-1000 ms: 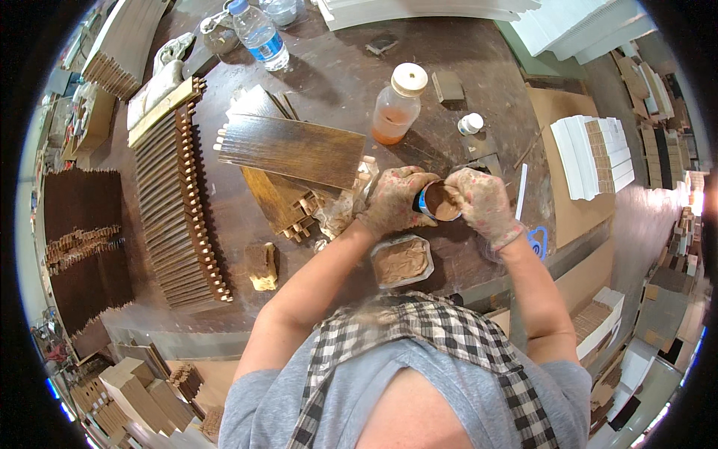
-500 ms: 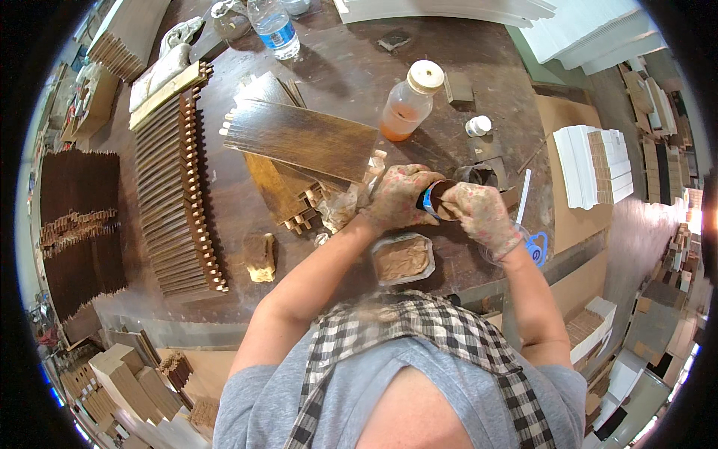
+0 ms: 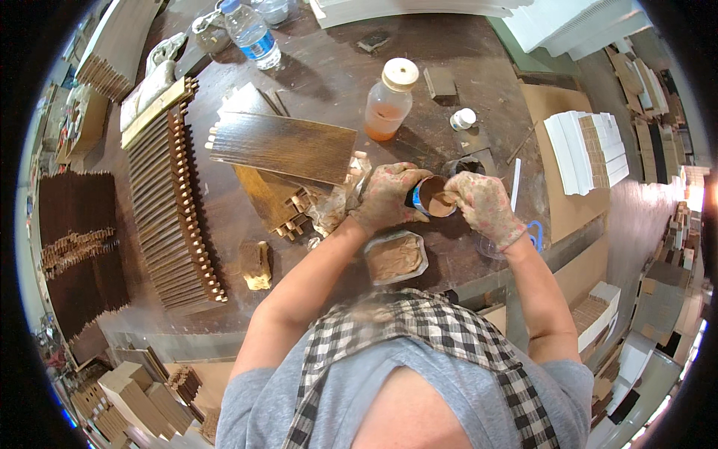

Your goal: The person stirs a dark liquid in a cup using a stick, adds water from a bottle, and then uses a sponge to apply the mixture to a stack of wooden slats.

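Note:
My left hand point(image 3: 390, 197), in a stained flowered glove, is wrapped round a small can point(image 3: 418, 197) with a blue label. The can is tipped so that its mouth shows brown paste point(image 3: 435, 200) inside. My right hand point(image 3: 485, 208), gloved alike, has its fingers pinched at the can's right rim; whatever they hold is hidden. Just below my left hand, a clear plastic tub point(image 3: 425, 263) holds more brown paste. A dark cup point(image 3: 464, 166) stands behind my right hand. Left of my hands lie crossed brown boards point(image 3: 284, 146) with pale dowels and a crumpled rag point(image 3: 329, 213).
A bottle point(image 3: 387, 105) with orange liquid and a small white bottle point(image 3: 463, 119) stand beyond my hands. A long row of dark slats point(image 3: 168, 217) lies left, near a brown-and-yellow sponge point(image 3: 257, 266). White panels point(image 3: 583, 153) are stacked at right; a water bottle point(image 3: 252, 37) stands far left.
The can now tips more toward me, showing more of the paste inside. My right fingers have drawn back from its mouth to its right rim. The whole view has shifted slightly.

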The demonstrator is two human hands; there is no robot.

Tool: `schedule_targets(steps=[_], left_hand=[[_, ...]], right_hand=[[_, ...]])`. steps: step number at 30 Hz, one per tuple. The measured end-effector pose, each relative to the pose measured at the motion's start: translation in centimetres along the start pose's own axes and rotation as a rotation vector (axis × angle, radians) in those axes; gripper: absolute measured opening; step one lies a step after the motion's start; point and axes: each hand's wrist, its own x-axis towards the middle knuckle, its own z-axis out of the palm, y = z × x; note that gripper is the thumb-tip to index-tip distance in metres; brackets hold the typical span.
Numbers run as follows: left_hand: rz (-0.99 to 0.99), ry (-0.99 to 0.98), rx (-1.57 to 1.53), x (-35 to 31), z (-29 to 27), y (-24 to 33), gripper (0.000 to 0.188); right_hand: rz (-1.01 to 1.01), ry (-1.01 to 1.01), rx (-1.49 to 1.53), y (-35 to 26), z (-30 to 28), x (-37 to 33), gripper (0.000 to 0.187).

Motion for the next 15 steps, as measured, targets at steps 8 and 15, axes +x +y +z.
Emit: schedule_targets(steps=[8, 15], left_hand=[[0.0, -0.053, -0.021, 0.5, -0.5, 0.5, 0.071], [0.003, -0.103, 0.004, 1.0, -0.6, 1.2, 0.076]], right_hand=[[0.019, -0.12, -0.02, 0.4, -0.3, -0.7, 0.006], [0.035, 0.025, 0.06, -0.1, 2.1, -0.6, 0.007]])
